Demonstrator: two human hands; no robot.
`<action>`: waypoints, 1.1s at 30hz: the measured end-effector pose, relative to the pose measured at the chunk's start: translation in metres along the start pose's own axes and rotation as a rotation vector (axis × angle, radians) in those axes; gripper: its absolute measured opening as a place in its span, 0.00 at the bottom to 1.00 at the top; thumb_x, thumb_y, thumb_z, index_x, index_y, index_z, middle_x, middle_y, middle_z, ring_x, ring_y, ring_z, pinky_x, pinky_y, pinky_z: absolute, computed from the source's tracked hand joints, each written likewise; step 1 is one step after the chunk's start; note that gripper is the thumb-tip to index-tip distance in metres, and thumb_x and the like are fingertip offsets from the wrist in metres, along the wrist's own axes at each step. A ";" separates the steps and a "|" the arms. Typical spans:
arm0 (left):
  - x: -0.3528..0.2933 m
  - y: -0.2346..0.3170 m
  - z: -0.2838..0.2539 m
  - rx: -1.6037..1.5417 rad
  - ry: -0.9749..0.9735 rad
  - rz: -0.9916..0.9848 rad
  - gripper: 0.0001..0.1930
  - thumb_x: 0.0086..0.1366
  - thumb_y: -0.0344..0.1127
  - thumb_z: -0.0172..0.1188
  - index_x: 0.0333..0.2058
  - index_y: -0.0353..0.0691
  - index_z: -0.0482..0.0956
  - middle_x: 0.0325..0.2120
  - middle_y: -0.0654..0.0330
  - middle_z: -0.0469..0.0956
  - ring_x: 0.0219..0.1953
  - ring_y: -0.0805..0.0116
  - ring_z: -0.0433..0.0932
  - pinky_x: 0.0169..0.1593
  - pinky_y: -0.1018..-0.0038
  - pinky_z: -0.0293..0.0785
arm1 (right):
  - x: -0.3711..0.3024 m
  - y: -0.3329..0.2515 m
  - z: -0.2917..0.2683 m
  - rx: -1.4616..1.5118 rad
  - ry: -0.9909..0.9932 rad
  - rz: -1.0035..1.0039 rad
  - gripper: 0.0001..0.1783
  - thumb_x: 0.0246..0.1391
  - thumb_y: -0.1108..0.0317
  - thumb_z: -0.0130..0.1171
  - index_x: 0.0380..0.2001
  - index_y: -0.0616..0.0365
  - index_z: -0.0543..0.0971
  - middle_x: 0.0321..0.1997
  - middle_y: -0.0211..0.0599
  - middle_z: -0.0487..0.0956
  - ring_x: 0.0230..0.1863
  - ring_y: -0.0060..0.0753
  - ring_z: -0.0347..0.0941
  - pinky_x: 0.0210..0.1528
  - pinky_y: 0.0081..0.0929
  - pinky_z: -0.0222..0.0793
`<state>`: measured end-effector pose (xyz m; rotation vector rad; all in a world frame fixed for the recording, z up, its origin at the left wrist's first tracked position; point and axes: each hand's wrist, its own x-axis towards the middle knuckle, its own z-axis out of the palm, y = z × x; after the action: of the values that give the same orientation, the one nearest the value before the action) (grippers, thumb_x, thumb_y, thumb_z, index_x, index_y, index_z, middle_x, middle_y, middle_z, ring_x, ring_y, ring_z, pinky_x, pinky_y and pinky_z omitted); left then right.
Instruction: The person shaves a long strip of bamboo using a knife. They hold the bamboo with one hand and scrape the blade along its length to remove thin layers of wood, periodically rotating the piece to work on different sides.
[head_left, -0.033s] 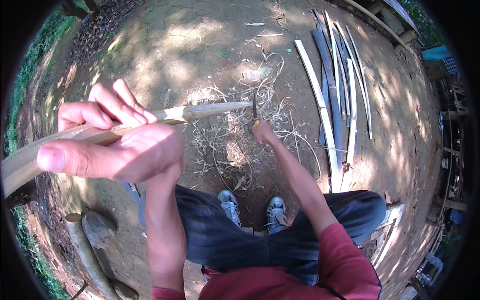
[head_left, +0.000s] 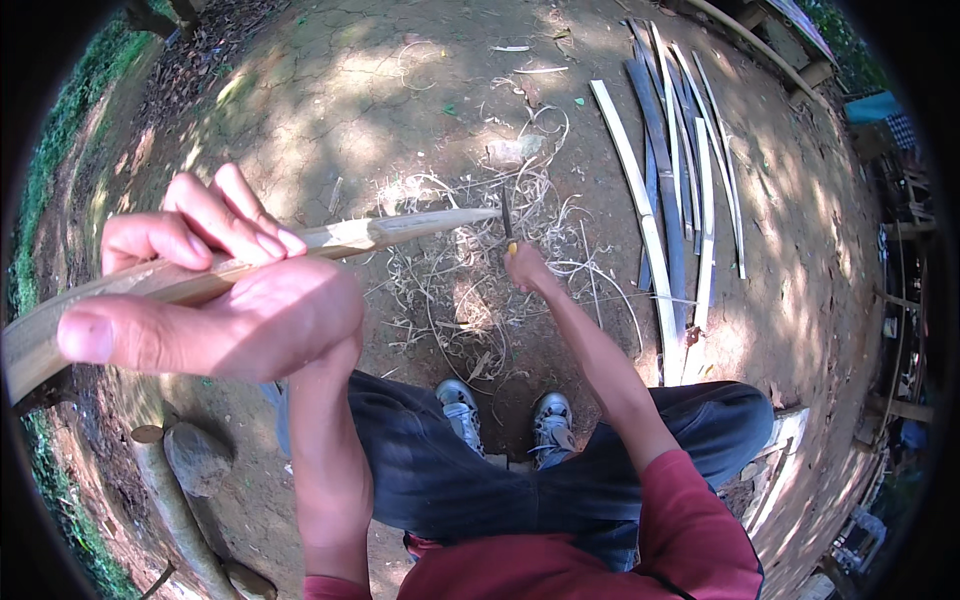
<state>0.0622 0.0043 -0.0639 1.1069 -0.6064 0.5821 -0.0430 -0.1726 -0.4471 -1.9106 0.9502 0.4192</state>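
Observation:
A long pale split bamboo strip [head_left: 420,226] runs from the left edge toward the middle, tapering to a point. My left hand [head_left: 265,305] is closed around it, palm up, with fingers over its far side and the thumb along its near side. Low over the ground, my right hand [head_left: 527,268] grips a knife [head_left: 506,213] by its yellow handle. The dark, narrow blade points away from me, right beside the strip's tip; whether they touch I cannot tell.
Curly shavings [head_left: 440,290] litter the dirt before my shoes [head_left: 551,425]. To the right lies a bundle of long bamboo strips [head_left: 640,210], some pale, some dark. A log [head_left: 175,510] and a stone [head_left: 197,460] lie at lower left. Wooden structures line the right side.
My left hand and the bamboo strip have shifted slightly to the left. The knife in my right hand has moved a touch left and down.

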 end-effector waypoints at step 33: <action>0.022 0.003 -0.033 0.190 0.032 -0.019 0.31 0.65 0.68 0.36 0.21 0.43 0.55 0.13 0.65 0.52 0.11 0.76 0.55 0.16 0.82 0.54 | -0.048 -0.016 0.066 0.039 0.284 -0.200 0.18 0.55 0.66 0.50 0.39 0.74 0.68 0.28 0.69 0.76 0.35 0.66 0.75 0.39 0.51 0.73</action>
<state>0.0803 0.0386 -0.0571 1.2776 -0.5202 0.6502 -0.0554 -0.0905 -0.4415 -2.0406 0.9275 0.0108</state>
